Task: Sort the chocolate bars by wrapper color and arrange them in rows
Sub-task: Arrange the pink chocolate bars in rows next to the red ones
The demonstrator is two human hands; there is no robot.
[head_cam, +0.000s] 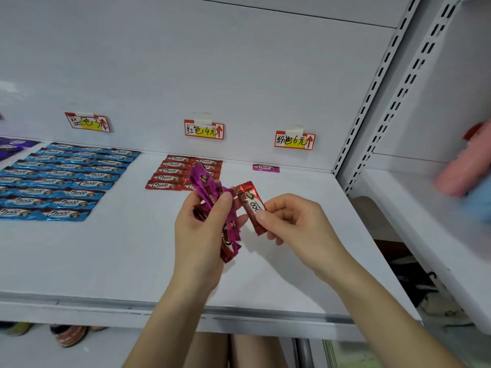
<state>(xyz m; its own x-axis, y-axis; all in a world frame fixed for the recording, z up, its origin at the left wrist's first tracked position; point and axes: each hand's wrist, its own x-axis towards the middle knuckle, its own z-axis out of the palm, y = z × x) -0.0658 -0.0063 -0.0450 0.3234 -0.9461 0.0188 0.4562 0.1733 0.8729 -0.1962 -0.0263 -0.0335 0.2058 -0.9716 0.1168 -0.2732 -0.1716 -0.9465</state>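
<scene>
My left hand (pixel 202 224) grips a fanned bunch of pink and red chocolate bars (pixel 210 189) above the white shelf (pixel 106 261). My right hand (pixel 289 219) pinches a single red bar (pixel 251 205) by its middle, right next to the bunch. On the shelf lie several blue bars in rows (pixel 61 179) at the left, a block of red bars (pixel 172 172) at the middle back, partly hidden by the bunch, and one pink bar (pixel 265 168) at the back right.
Three price tags hang on the back wall: blue (pixel 87 122), red (pixel 204 129), pink (pixel 295 140). Purple bars (pixel 13 147) sit at the far left. Slotted uprights (pixel 372 102) bound the shelf on the right. A neighbouring shelf carries pink and blue items (pixel 462 171).
</scene>
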